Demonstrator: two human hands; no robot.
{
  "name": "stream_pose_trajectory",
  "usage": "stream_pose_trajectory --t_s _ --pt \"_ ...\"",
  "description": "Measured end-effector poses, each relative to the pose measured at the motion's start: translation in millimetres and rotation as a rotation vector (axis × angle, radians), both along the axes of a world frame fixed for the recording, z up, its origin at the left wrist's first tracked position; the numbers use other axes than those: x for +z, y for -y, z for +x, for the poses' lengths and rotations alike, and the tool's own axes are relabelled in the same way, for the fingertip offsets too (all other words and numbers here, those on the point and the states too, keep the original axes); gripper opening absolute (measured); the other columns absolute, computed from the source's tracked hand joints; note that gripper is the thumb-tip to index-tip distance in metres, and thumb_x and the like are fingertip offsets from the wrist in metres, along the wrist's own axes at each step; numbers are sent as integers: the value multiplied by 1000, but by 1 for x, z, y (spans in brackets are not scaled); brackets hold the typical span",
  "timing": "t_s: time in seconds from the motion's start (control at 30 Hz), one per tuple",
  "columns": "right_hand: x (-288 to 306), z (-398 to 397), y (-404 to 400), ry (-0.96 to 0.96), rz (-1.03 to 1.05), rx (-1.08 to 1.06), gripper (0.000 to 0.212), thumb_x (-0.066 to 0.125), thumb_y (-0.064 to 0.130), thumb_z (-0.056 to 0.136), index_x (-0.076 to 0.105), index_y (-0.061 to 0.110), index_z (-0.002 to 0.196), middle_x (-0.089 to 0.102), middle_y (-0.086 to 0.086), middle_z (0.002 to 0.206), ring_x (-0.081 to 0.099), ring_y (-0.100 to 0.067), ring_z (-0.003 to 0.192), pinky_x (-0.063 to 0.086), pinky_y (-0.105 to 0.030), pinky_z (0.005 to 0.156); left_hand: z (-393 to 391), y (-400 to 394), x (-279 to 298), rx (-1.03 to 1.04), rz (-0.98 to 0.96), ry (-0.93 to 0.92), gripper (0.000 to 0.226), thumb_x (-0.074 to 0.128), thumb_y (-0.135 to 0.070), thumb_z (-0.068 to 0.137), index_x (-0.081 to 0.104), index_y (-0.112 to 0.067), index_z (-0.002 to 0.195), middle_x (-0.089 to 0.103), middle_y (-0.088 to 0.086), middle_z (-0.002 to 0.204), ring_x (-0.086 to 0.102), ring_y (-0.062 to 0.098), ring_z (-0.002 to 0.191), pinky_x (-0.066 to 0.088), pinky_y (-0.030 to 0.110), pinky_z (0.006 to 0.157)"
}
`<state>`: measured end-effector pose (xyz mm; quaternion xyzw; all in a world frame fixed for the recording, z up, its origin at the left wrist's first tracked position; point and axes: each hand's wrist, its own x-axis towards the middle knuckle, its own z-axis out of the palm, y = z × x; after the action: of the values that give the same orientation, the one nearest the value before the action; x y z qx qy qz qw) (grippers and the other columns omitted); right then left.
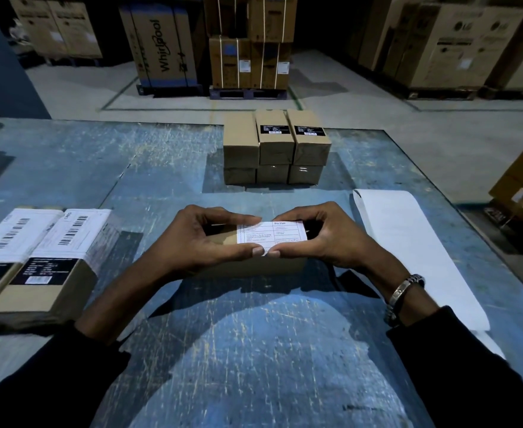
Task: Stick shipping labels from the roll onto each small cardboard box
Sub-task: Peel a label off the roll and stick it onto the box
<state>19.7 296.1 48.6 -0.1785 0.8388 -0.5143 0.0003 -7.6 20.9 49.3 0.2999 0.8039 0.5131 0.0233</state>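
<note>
A small cardboard box (254,265) lies on the blue table (161,168) in front of me. A white shipping label (271,233) lies on its top. My left hand (198,239) grips the box's left end, with its thumb at the label's near edge. My right hand (325,236) grips the right end, thumb tip beside the left one. A long white strip of label backing (408,242) stretches along the table to the right. Two boxes carrying white labels (47,242) lie at the left. A stack of several boxes (275,149) stands behind.
Large appliance cartons on pallets (167,47) stand on the warehouse floor beyond the table. More cartons (439,41) line the far right. The table's right edge (439,193) runs diagonally close to the backing strip. A brown carton (522,186) sits off the table at right.
</note>
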Motion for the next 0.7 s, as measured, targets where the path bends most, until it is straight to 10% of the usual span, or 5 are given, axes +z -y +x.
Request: stream_pose_trajectory --t_s 0.4,0.7 --pt "3 5 1 -111 111 -3 59 90 51 67 80 18 115 80 10 106 75 -8 99 64 -34 78 1 3 -13 -15 -41 -311 59 97 -40 76 78 -22 129 79 -12 117 76 13 107 65 36 86" --pt "4 2 -11 176 19 180 69 97 6 73 69 18 135 76 6 128 70 -13 123 56 -35 107 -10 10 -14 -98 -63 -203 65 98 -35 75 74 -28 135 75 -10 124 73 18 117 60 40 99"
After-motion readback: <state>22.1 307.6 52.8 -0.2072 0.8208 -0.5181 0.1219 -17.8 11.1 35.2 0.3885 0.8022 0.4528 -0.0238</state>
